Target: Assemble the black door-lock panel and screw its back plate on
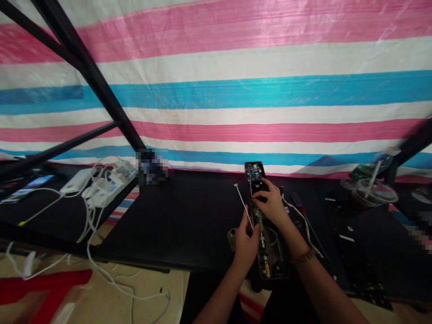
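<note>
A long, narrow black device (266,252) lies open on the black table (189,216), its circuit board and metal parts showing. My right hand (272,204) rests on its upper half, fingers pressing on a dark part inside. My left hand (245,240) is at the device's left edge and pinches a thin white cable tie (242,200) that slants up to the left. A small round metal part (231,237) sits just left of my left hand.
A white cable and a red-handled screwdriver (299,203) lie right of the device. Small parts are scattered at the right, near a plastic cup with a straw (373,191). White chargers and cables (97,184) and a phone (30,186) lie at the left. A striped tarp hangs behind.
</note>
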Demonstrator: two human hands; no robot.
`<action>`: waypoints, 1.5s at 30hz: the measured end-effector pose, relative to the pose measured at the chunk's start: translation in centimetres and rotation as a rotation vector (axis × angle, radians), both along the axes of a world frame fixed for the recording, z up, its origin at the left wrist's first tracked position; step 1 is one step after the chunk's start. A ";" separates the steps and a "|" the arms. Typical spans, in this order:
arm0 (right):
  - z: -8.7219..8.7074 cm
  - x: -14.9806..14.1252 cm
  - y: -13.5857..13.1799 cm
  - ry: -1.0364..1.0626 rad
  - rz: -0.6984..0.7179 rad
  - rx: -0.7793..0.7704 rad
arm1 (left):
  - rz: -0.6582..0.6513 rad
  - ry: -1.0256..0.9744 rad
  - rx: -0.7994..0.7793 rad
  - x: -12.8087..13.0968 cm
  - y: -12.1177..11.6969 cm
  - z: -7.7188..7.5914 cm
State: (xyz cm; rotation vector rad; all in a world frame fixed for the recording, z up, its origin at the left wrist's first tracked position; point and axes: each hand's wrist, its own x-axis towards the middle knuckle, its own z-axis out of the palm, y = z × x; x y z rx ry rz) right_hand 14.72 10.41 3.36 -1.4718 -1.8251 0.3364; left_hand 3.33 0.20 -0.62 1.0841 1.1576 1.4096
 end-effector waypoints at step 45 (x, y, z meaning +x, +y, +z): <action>0.4 -0.1 1.0 -0.062 0.039 -0.072 | 0.017 0.165 0.019 -0.4 0.0 0.3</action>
